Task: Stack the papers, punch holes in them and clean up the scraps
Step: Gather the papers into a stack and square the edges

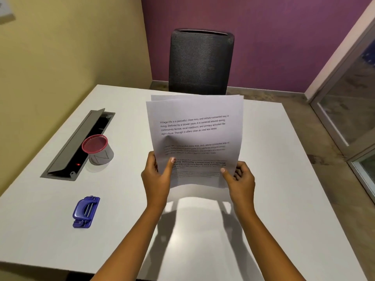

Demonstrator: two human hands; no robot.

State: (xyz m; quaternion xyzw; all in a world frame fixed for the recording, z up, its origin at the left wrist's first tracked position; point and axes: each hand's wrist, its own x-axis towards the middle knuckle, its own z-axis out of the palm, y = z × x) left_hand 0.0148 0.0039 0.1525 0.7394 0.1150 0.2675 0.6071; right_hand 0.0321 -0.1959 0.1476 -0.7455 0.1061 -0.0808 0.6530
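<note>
In the head view, a loose stack of white printed paper sheets (194, 138) is held upright at frame centre above the white table (284, 179), pinched at its lower corners by the left hand (157, 179) and right hand (240, 180). A blue plastic hole punch (86, 211) lies at lower left, with a red-rimmed grey cup (98, 150) seen above it.

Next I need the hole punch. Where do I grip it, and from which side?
Take the hole punch across its two long sides, coming from above with the left hand, which is nearer. It lies flat on the table, apart from the cup, and its domed lever on top gives poor purchase. The papers occupy both hands, so probably free one first.
</note>
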